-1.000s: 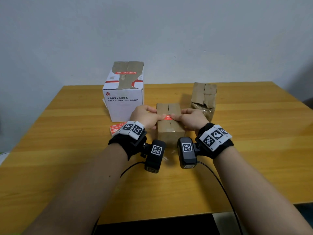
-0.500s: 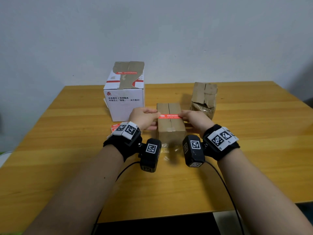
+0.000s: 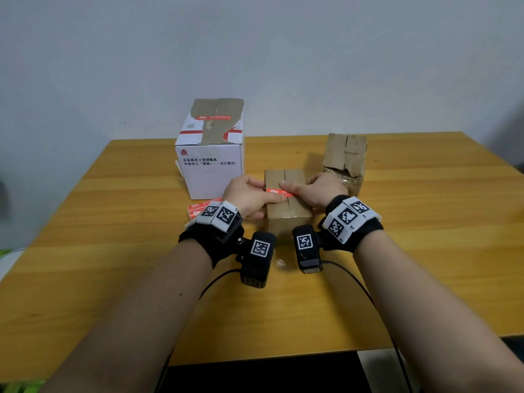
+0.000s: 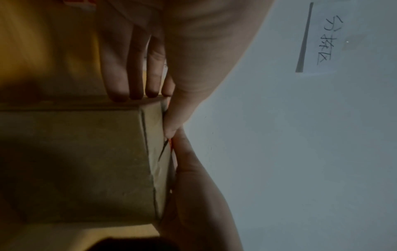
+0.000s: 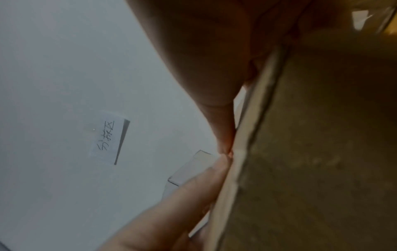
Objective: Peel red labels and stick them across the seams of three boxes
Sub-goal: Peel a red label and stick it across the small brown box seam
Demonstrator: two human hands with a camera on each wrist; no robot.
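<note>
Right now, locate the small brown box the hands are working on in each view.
Head: small brown box at centre, between both hands.
Left wrist: fills the lower left, fingertips on its edge.
Right wrist: fills the right side.
Shared landmark: the red label on top, a sliver in the left wrist view.

The white box (image 3: 211, 168), left of centre in the head view, carries printed Chinese lines, partly readable as 正品直采 x 全球甄选, while a paper note (image 5: 108, 138) on the wall reads 分拣区 in handwriting.
</note>
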